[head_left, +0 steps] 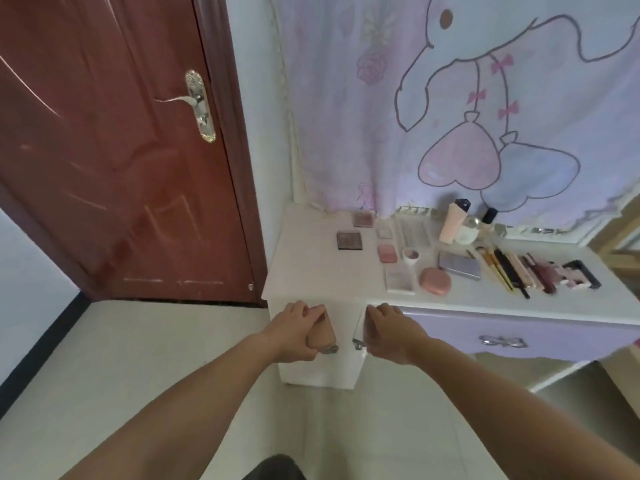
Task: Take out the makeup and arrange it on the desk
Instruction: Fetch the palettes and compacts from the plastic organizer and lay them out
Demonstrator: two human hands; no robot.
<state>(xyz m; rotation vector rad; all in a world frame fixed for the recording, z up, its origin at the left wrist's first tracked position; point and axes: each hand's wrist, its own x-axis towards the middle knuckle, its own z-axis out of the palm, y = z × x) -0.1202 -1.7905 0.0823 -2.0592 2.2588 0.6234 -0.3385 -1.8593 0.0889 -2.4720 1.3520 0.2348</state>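
Down at the front of the white desk [311, 258], both of the person's hands were at the cabinet below its left end. The left hand [294, 336] was curled round a pinkish-tan item [320, 332], fingers wrapped over its top, just above a small metal handle [329, 349]. The right hand [388, 332] lay with fingers bent against the edge of the cabinet door [358, 327], beside a second metal handle [358, 344]; whether it truly gripped anything I could not tell.

Up on the desk top the makeup was already spread out. A dark eyeshadow palette [349, 240] sat nearest the left edge, with a smaller palette [363, 220] behind it toward the back edge. A pink blush compact [388, 253] lay to the right of those, and a rounded pink case [435, 281] lay near the front edge. A peach tube [452, 223] with a black cap stood at the back, by the curtain [398, 116]. Brushes and pencils [509, 270] lay side by side further right, next to a black tray [581, 273].
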